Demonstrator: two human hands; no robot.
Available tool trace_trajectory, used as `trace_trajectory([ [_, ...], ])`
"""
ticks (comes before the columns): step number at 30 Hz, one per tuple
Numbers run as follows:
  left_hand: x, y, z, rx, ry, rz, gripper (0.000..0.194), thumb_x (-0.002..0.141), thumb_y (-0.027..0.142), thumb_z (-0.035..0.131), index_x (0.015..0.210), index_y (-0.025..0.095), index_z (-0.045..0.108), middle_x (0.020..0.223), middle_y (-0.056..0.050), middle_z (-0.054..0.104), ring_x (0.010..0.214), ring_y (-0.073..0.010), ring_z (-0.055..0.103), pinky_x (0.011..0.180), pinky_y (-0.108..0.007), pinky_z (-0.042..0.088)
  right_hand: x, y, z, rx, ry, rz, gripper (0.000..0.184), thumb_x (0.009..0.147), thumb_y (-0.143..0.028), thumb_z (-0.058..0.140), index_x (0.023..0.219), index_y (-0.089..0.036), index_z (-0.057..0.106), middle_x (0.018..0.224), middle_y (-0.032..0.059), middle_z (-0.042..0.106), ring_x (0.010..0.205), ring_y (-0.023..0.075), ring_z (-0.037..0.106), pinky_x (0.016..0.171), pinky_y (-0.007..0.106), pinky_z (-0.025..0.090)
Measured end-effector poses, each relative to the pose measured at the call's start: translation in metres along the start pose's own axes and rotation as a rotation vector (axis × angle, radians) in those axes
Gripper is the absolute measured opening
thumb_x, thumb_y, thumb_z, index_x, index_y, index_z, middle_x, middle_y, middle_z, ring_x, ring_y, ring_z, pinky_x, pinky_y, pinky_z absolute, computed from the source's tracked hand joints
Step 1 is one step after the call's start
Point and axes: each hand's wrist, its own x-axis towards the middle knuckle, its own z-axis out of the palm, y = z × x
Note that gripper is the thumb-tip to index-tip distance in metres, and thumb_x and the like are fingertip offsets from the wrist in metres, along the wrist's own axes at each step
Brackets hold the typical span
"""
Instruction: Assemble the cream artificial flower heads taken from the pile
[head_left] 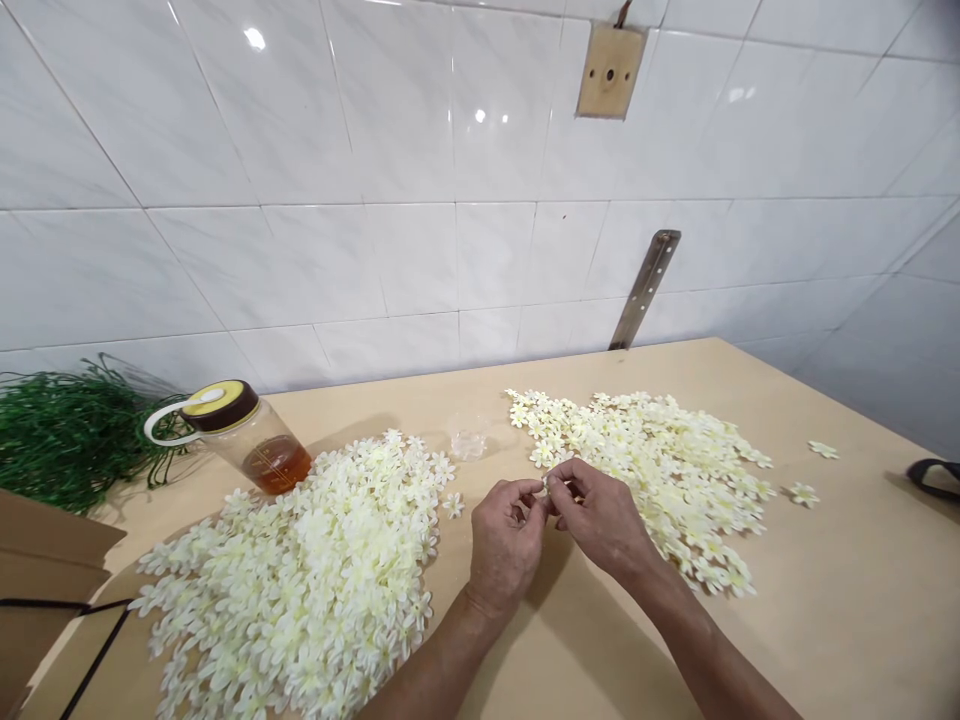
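Observation:
My left hand (508, 545) and my right hand (600, 515) meet over the tabletop, between two heaps of artificial flowers. Thumbs and forefingers of both are pinched together around a small whitish piece (546, 486). Most of that piece is covered by the fingertips, so its kind does not show. A thick heap of cream-white flowers (307, 580) lies to the left of my left hand. The flatter spread of pale yellow flowers (675, 470) is beside and beyond my right hand. One single flower (453, 505) rests apart near the left heap.
Small clear plastic pieces (469, 442) sit beyond my hands. A yellow-lidded bottle (251, 440) with amber liquid stands behind the left heap, near green artificial stems (67, 435). A cardboard box (45, 590) is at the left edge, a black strap (934, 478) at the right. Behind the table (840, 580) rises a tiled wall.

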Motion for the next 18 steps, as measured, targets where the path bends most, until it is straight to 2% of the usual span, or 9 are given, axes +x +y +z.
trace_trajectory([
  [4,0.0009,-0.0031,0.0007,-0.053,-0.004,-0.063,0.020,0.080,0.034,0.066,0.092,0.019,0.072,0.086,-0.009,0.070,0.072,-0.0186,0.063,0.065,-0.028,0.050,-0.0003,-0.0009,0.0010,0.177,-0.068,0.037,0.024,0.086,-0.041,0.053,0.089,-0.022,0.067,0.071,0.0026,0.070,0.064,0.0190,0.067,0.058,0.028,0.057],
  [7,0.0013,-0.0015,0.0013,-0.059,-0.005,-0.103,0.023,0.080,0.037,0.065,0.092,0.017,0.070,0.079,-0.006,0.069,0.062,-0.0146,0.060,0.059,-0.024,0.048,-0.0002,0.0000,0.0015,0.227,-0.073,0.067,0.027,0.085,-0.043,0.055,0.091,-0.021,0.069,0.070,0.0028,0.070,0.061,0.0185,0.066,0.057,0.029,0.058],
  [13,0.0035,0.0034,0.0002,-0.078,0.058,-0.165,0.023,0.081,0.039,0.063,0.078,0.017,0.068,0.069,-0.003,0.065,0.053,-0.0112,0.054,0.051,-0.021,0.042,0.0007,-0.0005,0.0005,0.251,-0.090,0.112,0.028,0.084,-0.041,0.057,0.096,-0.019,0.069,0.064,0.0004,0.064,0.054,0.0154,0.063,0.055,0.028,0.057],
  [16,0.0057,0.0015,-0.0001,-0.143,0.034,-0.245,0.025,0.082,0.040,0.062,0.078,0.016,0.067,0.068,-0.001,0.063,0.041,-0.0074,0.046,0.041,-0.020,0.036,0.0026,0.0022,-0.0004,0.333,-0.065,0.139,0.036,0.082,-0.045,0.062,0.106,-0.018,0.065,0.074,0.0028,0.065,0.064,0.0173,0.065,0.054,0.028,0.058],
  [18,0.0067,0.0001,0.0001,-0.206,0.010,-0.285,0.027,0.082,0.042,0.060,0.077,0.016,0.065,0.068,0.000,0.061,0.035,-0.0050,0.040,0.035,-0.020,0.032,0.0040,0.0050,-0.0012,0.392,-0.134,0.151,0.039,0.082,-0.047,0.062,0.107,-0.017,0.064,0.078,0.0041,0.065,0.071,0.0184,0.065,0.054,0.027,0.058],
])
